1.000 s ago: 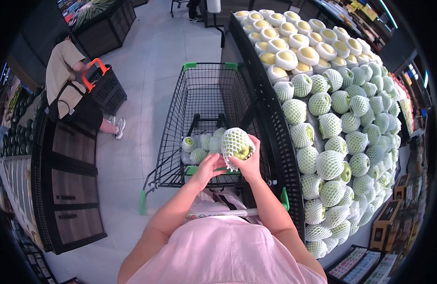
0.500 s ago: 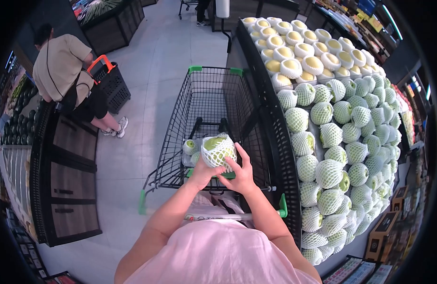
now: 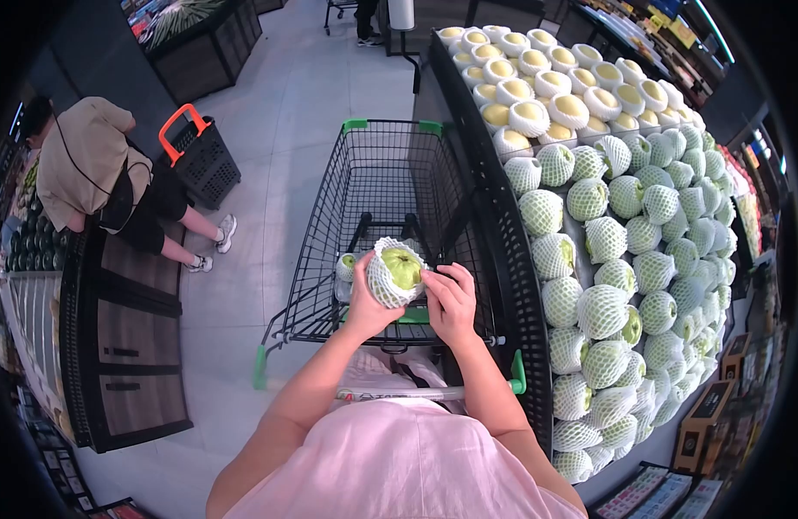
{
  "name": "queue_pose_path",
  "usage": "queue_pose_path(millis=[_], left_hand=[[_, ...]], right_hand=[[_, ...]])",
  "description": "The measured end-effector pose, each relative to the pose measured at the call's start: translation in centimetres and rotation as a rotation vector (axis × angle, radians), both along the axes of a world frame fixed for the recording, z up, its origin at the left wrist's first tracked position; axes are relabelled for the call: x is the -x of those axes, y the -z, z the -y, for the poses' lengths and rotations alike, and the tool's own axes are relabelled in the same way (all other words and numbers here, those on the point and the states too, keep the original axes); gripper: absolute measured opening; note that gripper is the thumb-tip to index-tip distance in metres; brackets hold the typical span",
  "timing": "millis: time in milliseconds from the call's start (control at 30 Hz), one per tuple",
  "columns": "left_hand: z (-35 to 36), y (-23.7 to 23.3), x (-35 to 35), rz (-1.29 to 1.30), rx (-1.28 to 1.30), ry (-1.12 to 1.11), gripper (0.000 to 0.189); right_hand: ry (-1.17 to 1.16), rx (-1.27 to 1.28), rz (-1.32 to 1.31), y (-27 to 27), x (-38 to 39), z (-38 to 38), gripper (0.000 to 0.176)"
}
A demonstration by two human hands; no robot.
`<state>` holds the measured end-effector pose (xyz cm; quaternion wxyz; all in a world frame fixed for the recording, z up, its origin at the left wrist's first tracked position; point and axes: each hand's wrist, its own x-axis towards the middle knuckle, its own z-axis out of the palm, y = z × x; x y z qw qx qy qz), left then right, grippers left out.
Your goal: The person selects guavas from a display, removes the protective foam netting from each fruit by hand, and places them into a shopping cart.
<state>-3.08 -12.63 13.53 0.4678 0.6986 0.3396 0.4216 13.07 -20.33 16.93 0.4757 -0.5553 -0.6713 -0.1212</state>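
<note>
My left hand (image 3: pixel 370 310) cups a green guava (image 3: pixel 404 270) from the left and below, above the child-seat end of the shopping cart (image 3: pixel 331 190). A white foam net (image 3: pixel 383 281) wraps the guava's sides, and its bare lobed green end faces up to the right. My right hand (image 3: pixel 451 303) is at the fruit's right side, fingers bent and thumb and fingertips pinching at the net's edge. Behind my left hand, another netted fruit (image 3: pixel 346 265) sits in the cart, mostly hidden.
On the right, a display stand (image 3: pixel 494 233) holds rows of netted green guavas (image 3: pixel 602 311) and yellow fruits in white foam (image 3: pixel 568 111). A person (image 3: pixel 92 164) bends over a counter at the left, beside a black basket with an orange handle (image 3: pixel 200 160).
The guava has turned so its bare end faces up and right. My right hand has shifted from around the fruit to its right edge. The person at left has leaned further left.
</note>
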Motion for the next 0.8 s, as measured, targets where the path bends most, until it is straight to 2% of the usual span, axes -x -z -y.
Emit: queue_pose_path(millis=[100, 200, 400, 500, 600, 700, 800], left_hand=[[-0.2, 0.3, 0.0, 0.006, 0.046, 0.009, 0.098], [-0.2, -0.1, 0.2, -0.059, -0.004, 0.007, 0.098], [-0.6, 0.0, 0.1, -0.105, -0.143, 0.018, 0.098], [-0.5, -0.2, -0.1, -0.11, -0.162, -0.013, 0.098], [-0.5, -0.2, -0.1, -0.128, -0.188, -0.021, 0.099], [-0.5, 0.1, -0.3, -0.159, -0.327, -0.035, 0.103], [-0.2, -0.1, -0.5, -0.16, -0.34, -0.048, 0.103]], right_hand=[[-0.001, 0.037, -0.041, 0.2, -0.2, 0.0, 0.029], [-0.041, 0.124, -0.096, -0.8, -0.1, 0.1, 0.027], [-0.151, 0.155, -0.123, 0.8, -0.6, -0.2, 0.031], [-0.188, 0.195, -0.188, 0.8, -0.6, -0.2, 0.03], [-0.2, 0.303, -0.38, -0.1, 0.0, 0.1, 0.027], [-0.158, 0.323, -0.321, 0.5, -0.2, 0.1, 0.027], [-0.146, 0.305, -0.284, 1.1, -0.5, 0.0, 0.027]])
